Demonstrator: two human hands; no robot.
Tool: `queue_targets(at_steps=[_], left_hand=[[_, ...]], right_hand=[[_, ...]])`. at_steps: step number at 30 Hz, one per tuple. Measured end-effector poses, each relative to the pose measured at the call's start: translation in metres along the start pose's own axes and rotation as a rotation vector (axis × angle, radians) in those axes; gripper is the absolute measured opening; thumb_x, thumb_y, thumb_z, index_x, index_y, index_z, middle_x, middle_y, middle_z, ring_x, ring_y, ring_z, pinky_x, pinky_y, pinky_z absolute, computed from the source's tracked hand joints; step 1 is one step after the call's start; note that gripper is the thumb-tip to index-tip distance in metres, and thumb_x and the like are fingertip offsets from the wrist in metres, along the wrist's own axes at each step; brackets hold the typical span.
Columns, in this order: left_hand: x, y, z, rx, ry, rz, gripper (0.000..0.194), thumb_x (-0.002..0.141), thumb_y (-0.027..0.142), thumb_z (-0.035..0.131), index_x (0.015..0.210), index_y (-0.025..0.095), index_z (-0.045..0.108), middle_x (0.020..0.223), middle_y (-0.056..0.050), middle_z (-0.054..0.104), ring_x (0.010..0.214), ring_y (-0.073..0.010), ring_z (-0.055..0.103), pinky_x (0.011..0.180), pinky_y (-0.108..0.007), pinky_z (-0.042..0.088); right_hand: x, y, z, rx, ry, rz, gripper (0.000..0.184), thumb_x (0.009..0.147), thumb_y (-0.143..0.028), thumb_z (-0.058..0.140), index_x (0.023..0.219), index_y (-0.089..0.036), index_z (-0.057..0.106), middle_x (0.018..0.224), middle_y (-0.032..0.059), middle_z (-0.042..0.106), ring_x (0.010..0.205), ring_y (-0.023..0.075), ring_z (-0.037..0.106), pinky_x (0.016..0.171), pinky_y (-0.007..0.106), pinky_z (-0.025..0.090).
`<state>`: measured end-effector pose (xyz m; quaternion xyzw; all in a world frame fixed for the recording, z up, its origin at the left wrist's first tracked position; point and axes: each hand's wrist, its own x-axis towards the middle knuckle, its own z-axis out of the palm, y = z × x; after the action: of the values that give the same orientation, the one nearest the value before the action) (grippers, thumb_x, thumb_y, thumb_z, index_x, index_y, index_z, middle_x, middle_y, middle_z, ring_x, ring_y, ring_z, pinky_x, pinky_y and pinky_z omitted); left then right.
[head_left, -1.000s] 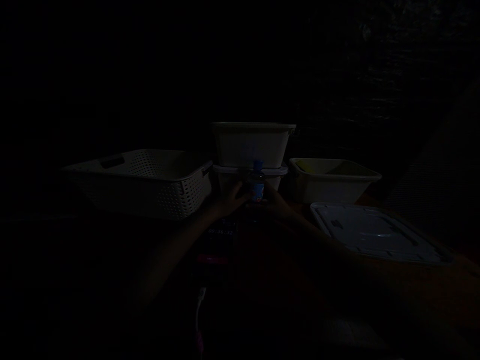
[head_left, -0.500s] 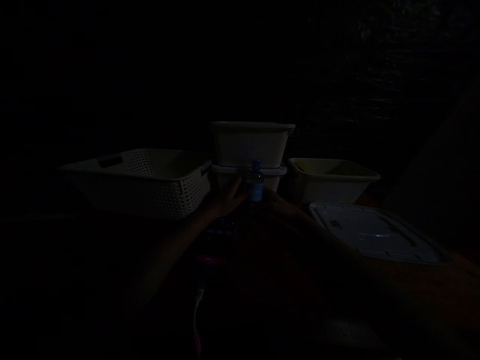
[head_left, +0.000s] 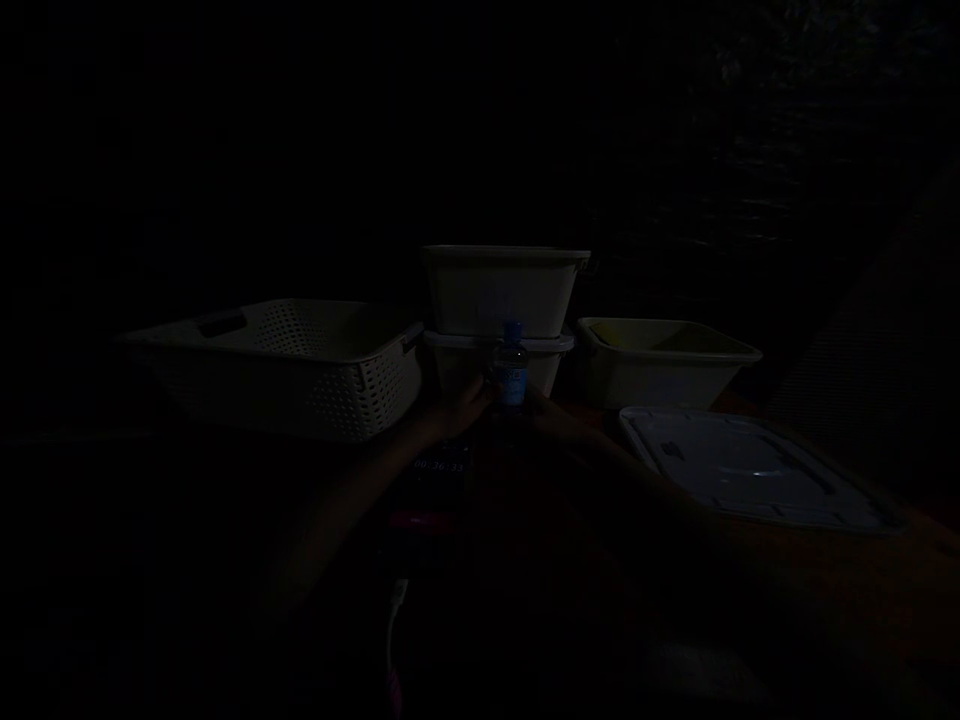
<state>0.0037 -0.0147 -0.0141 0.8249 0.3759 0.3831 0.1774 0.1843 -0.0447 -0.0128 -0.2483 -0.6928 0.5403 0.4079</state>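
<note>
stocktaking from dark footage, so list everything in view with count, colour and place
Bottle: 1, clear, blue cap and label, centre
Upper tub: 1, off-white, stacked behind bottle
Lower tub: 1, off-white, lidded, beneath it
Basket: 1, off-white, left
Open tub: 1, off-white, right
Item: 1, yellowish, inside open tub, unclear
Loose lid: 1, greyish, right foreground
Phone: 1, dark, near left forearm
Cable: 1, white and pink, below phone
Table: 1, reddish-brown, underneath
Left hand: 1, too dark for colour, bottle's left
Right hand: 1, likewise, bottle's right
</note>
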Motion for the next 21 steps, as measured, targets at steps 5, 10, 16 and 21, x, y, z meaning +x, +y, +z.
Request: queue_targets(at_steps=[5, 10, 16, 21], left_hand=[[-0.002, 0.000, 0.000, 0.062, 0.003, -0.019, 0.048, 0.088, 0.056, 0.033, 0.114, 0.021, 0.054, 0.121, -0.008, 0.059, 0.120, -0.0254, 0.047, 0.103, -0.042, 0.036], [-0.004, 0.000, 0.001, 0.109, -0.059, -0.043, 0.051, 0.088, 0.058, 0.031, 0.110, 0.021, 0.058, 0.117, -0.009, 0.062, 0.119, -0.0264, 0.050, 0.105, -0.044, 0.033], [-0.002, -0.002, -0.001, 0.148, -0.021, 0.012, 0.052, 0.087, 0.058, 0.033, 0.120, 0.024, 0.053, 0.133, -0.010, 0.051, 0.129, -0.0263, 0.039, 0.109, -0.045, 0.025], [-0.003, -0.002, -0.001, 0.134, -0.014, 0.013, 0.053, 0.086, 0.058, 0.034, 0.122, 0.024, 0.052, 0.132, -0.008, 0.052, 0.130, -0.0272, 0.038, 0.109, -0.046, 0.025]], right_hand=[[0.000, 0.002, -0.002, 0.026, -0.003, -0.004, 0.058, 0.068, -0.018, 0.072, 0.122, -0.020, 0.050, 0.117, 0.0084, 0.061, 0.097, 0.0214, 0.062, 0.086, 0.038, 0.052], [0.003, 0.008, -0.014, 0.023, -0.106, 0.097, 0.049, 0.068, -0.023, 0.073, 0.113, -0.016, 0.057, 0.109, 0.0071, 0.065, 0.093, 0.0193, 0.063, 0.092, 0.041, 0.048], [0.002, 0.004, -0.014, 0.036, -0.128, 0.116, 0.046, 0.069, -0.029, 0.073, 0.111, -0.015, 0.060, 0.112, 0.0087, 0.064, 0.096, 0.0189, 0.063, 0.096, 0.042, 0.045], [0.002, 0.004, -0.014, 0.014, -0.125, 0.118, 0.045, 0.069, -0.026, 0.073, 0.110, -0.014, 0.060, 0.110, 0.0086, 0.065, 0.099, 0.0196, 0.062, 0.096, 0.042, 0.044]])
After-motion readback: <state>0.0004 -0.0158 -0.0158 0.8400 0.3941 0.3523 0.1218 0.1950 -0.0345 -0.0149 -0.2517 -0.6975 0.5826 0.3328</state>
